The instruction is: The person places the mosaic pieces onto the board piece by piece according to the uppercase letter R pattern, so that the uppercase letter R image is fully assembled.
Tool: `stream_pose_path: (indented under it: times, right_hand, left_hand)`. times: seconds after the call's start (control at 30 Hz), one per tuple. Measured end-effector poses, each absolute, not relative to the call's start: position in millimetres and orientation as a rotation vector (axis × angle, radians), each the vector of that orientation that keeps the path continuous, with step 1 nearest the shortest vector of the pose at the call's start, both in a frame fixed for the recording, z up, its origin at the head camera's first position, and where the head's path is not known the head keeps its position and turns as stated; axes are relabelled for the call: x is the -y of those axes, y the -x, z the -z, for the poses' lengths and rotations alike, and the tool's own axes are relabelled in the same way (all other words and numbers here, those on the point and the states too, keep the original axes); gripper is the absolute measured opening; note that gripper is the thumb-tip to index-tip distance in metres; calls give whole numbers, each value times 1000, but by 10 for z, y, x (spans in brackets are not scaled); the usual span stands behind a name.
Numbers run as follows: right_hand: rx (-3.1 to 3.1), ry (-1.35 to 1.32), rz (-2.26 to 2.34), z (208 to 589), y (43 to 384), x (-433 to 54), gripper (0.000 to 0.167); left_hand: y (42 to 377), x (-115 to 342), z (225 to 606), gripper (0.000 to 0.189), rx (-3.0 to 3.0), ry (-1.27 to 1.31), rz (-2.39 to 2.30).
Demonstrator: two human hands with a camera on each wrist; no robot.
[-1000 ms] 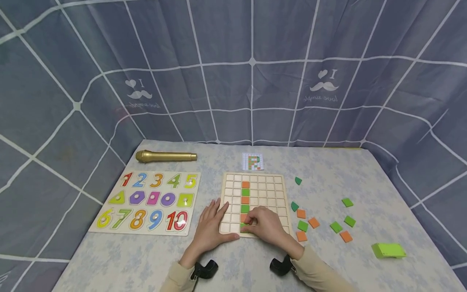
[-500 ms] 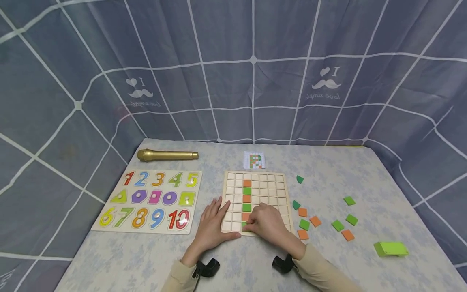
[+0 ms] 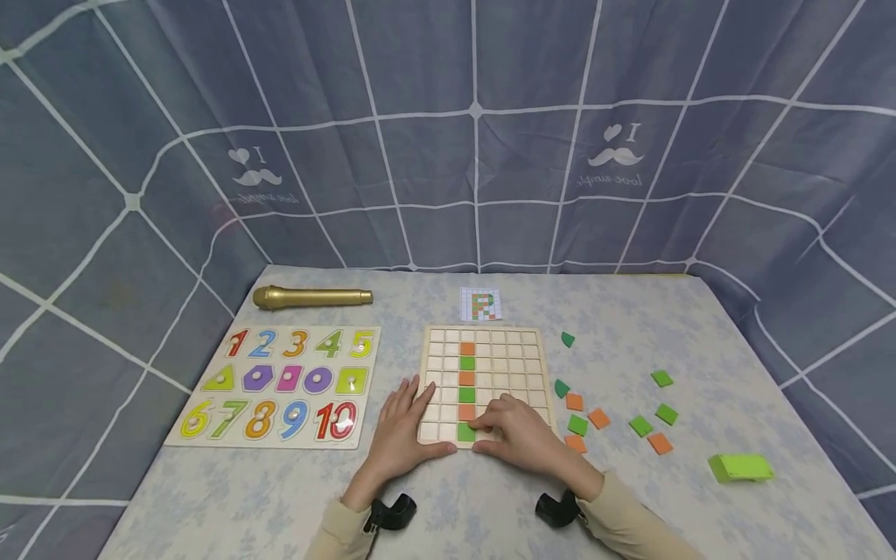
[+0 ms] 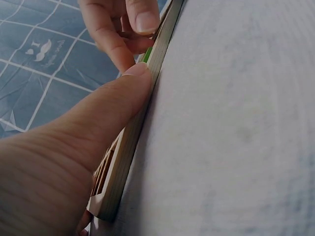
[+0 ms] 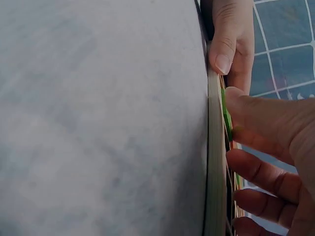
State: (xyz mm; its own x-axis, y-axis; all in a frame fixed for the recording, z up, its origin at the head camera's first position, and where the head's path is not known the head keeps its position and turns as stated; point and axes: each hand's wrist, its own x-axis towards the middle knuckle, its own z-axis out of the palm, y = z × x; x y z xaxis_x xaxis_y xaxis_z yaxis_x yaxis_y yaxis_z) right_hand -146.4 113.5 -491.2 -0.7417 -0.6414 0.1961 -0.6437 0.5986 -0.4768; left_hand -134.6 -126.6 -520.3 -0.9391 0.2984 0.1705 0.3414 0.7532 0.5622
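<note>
A square wooden grid board (image 3: 514,381) lies on the table in the head view. One column of it holds alternating orange and green tiles, with a green tile (image 3: 465,432) at the near end. My left hand (image 3: 402,424) rests spread over the board's left side, its thumb (image 4: 123,91) along the near edge. My right hand (image 3: 521,432) is over the near right part. Its index fingertip is at the nearest green tile, and the thumb is spread apart from the index finger. The right wrist view shows that tile's green edge (image 5: 226,115) between thumb and index finger.
Loose orange and green square tiles (image 3: 640,425) and dark green rounded pieces (image 3: 562,388) lie right of the board. A light green block (image 3: 740,467) is farther right. A pattern card (image 3: 481,304) lies behind. To the left are a number puzzle (image 3: 273,389) and a gold microphone (image 3: 313,297).
The right thumb and index finger, together at the nearest green tile before, have spread and drawn slightly right, uncovering it. The left hand stays in place; the head view has shifted slightly.
</note>
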Motion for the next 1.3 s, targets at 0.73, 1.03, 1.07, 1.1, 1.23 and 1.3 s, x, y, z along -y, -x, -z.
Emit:
stream_pose_path:
  times: [0.73, 1.03, 1.07, 1.1, 1.23, 1.3]
  right_hand:
    - [2443, -362, -781, 4711, 1848, -2409, 28]
    - [2619, -44, -723, 4588, 1838, -2966, 38]
    - [2660, -1, -717, 4562, 1834, -3006, 39]
    - [2696, 20, -707, 4528, 1831, -3044, 40]
    - [2815, 107, -696, 4422, 1838, -3166, 46]
    - [2886, 138, -688, 4393, 1856, -3231, 50]
  left_hand:
    - [1319, 1320, 5213, 101, 2859, 494, 990]
    - [1297, 1294, 5218, 101, 2883, 498, 985]
    - [1297, 1289, 5217, 101, 2885, 500, 990]
    - [1300, 1285, 5218, 100, 2887, 501, 992]
    - [1313, 1276, 5204, 100, 2878, 510, 1005]
    - [1327, 1273, 5197, 100, 2867, 519, 1004]
